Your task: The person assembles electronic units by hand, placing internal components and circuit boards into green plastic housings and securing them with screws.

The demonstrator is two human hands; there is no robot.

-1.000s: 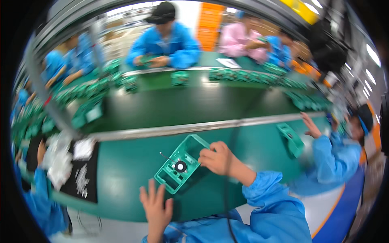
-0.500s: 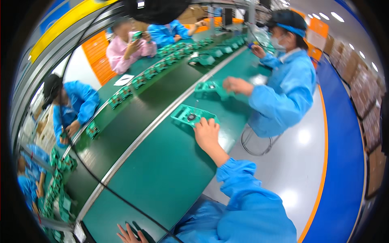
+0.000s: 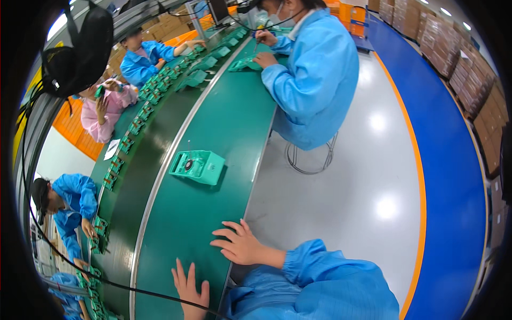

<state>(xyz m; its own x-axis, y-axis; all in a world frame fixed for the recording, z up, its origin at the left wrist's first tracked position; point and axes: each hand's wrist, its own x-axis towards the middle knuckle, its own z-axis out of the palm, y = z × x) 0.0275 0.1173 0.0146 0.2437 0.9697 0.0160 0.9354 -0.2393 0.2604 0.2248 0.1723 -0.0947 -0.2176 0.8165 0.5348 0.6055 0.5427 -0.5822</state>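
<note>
Both my hands are empty near the front edge of the green workbench [image 3: 184,224]. My left hand [image 3: 190,290] is low over the bench top, its fingers spread. My right hand [image 3: 237,245] is by the bench's right edge, fingers stretched out and apart. Farther up the bench, beyond both hands, sits a green plastic housing [image 3: 200,166] with a round dark part inside it. Neither hand touches it.
A conveyor belt [image 3: 128,213] carrying several green assemblies [image 3: 113,173] runs along the left. Ahead on the right a co-worker in blue [image 3: 314,74] works on another green housing [image 3: 244,64]. Other people sit across the belt. A black cable [image 3: 160,294] crosses the foreground.
My right hand has let go of the green housing and drawn back to the near bench edge. My left hand is more fully in view. The view has shifted; the co-worker handles a housing farther off.
</note>
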